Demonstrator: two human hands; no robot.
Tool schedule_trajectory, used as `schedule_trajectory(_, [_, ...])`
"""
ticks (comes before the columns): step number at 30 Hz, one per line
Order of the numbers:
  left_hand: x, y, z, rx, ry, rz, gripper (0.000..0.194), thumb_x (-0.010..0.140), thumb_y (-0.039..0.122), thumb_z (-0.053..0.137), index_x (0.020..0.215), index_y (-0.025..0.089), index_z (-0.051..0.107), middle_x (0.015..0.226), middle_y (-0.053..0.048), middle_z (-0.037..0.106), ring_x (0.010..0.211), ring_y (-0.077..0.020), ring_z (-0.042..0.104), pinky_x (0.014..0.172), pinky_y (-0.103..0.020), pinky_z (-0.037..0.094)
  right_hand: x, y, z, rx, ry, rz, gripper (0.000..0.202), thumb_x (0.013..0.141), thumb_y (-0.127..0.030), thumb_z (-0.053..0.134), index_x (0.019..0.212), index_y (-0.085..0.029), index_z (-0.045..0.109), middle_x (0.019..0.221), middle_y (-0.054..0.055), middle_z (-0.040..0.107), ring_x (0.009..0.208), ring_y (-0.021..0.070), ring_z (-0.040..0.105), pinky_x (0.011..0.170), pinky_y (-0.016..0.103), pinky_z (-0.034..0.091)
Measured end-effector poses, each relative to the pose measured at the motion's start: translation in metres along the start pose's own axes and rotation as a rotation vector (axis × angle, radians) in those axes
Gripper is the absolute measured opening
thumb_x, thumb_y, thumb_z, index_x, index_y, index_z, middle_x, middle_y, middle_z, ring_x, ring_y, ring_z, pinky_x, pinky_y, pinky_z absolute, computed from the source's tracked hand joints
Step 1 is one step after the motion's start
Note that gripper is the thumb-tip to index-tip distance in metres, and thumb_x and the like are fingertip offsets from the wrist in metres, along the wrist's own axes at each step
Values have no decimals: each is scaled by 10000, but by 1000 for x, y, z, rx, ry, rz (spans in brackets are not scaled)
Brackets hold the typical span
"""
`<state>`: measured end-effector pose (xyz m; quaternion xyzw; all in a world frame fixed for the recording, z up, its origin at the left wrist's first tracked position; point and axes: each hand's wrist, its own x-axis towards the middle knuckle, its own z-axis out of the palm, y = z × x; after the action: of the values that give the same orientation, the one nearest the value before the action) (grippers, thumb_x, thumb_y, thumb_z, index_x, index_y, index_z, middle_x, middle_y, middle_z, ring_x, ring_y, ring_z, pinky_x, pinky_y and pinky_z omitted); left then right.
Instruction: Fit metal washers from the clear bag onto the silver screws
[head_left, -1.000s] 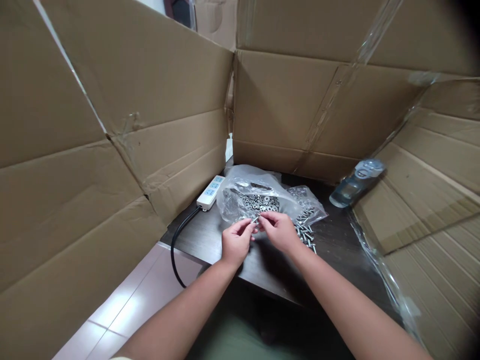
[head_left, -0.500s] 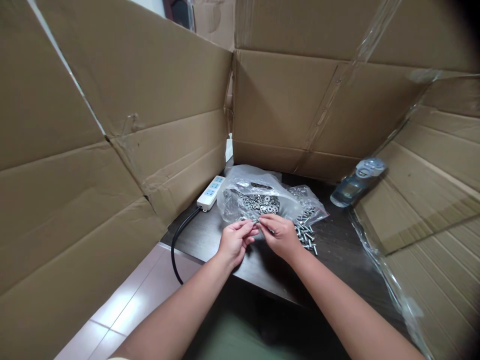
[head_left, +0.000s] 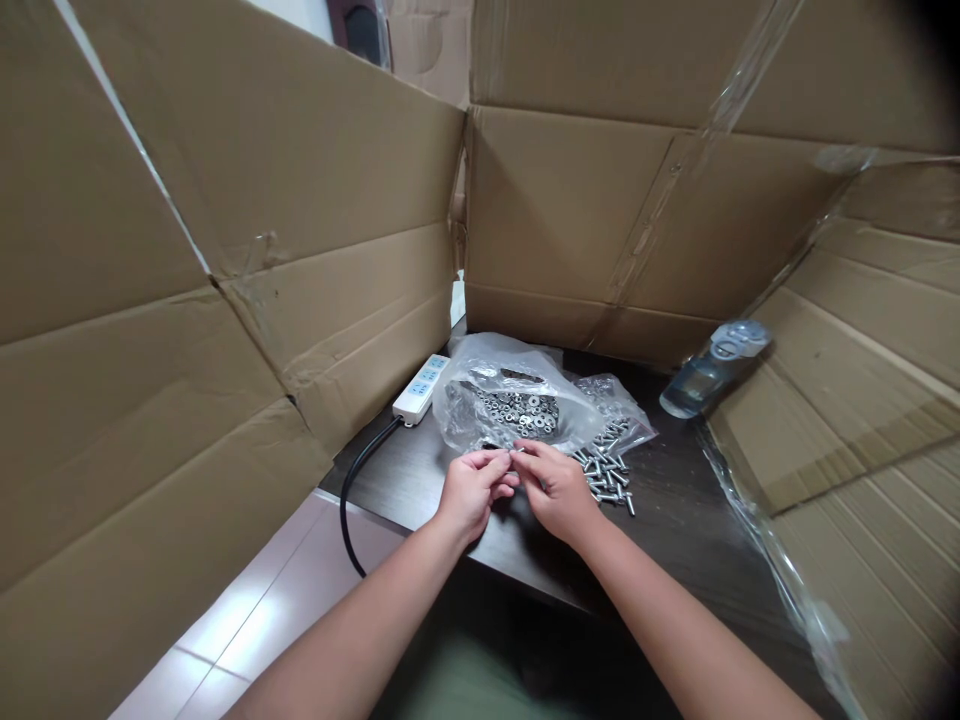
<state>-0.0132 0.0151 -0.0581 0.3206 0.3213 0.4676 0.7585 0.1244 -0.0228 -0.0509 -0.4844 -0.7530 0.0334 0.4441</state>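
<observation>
My left hand point(head_left: 474, 492) and my right hand point(head_left: 553, 484) meet fingertip to fingertip over the front of the dark table point(head_left: 675, 520). Both are closed in a pinch around something small between them, too hidden to make out. Just beyond them lies an open translucent plastic bag point(head_left: 487, 365) with many metal washers and nuts point(head_left: 529, 412) inside. To the right of my right hand, several silver bolts point(head_left: 611, 475) are spread on the table, some at the mouth of a second clear bag point(head_left: 630, 400).
A white power strip point(head_left: 421, 388) with a black cable point(head_left: 349, 490) lies at the left edge. A clear water bottle point(head_left: 709, 370) stands at the back right. Cardboard walls point(head_left: 570, 210) enclose the table at left, back and right.
Both hands have shifted very slightly toward me in the picture, and their fingertips are closer together. The bags and bolts look the same.
</observation>
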Motion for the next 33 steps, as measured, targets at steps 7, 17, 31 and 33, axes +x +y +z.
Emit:
schedule_trajectory(7, [1,2,-3,-71,2,-54,180,705,148,700,857,68,646,804,-137,695,606,-120,646,458,-144,486,33,6,-29,22,-100,188,251,832,-173,480,969,-167,691,1050,86,658,973,165,614,857,265,480])
schedule_trajectory(17, [-1,1,-1,-37,25,-35,243,691,133,708,908,59,628,826,-154,693,613,-130,650,464,-157,496,91,47,0,-560,-558,518,198,663,-40,616,807,-142,706,852,146,699,776,228,673,623,234,482])
schedule_trajectory(31, [2,-3,-2,-4,41,38,313,641,148,748,920,64,634,821,-128,689,673,-156,665,499,-175,508,90,40,3,-494,-539,469,165,670,-10,605,760,-105,706,894,207,679,882,299,651,780,343,480])
schedule_trajectory(33, [1,-3,-2,33,42,75,337,641,168,751,940,66,635,812,-121,691,686,-166,668,504,-182,507,88,34,-5,-433,-472,490,210,729,-61,570,878,-129,702,938,175,681,890,281,651,785,351,489])
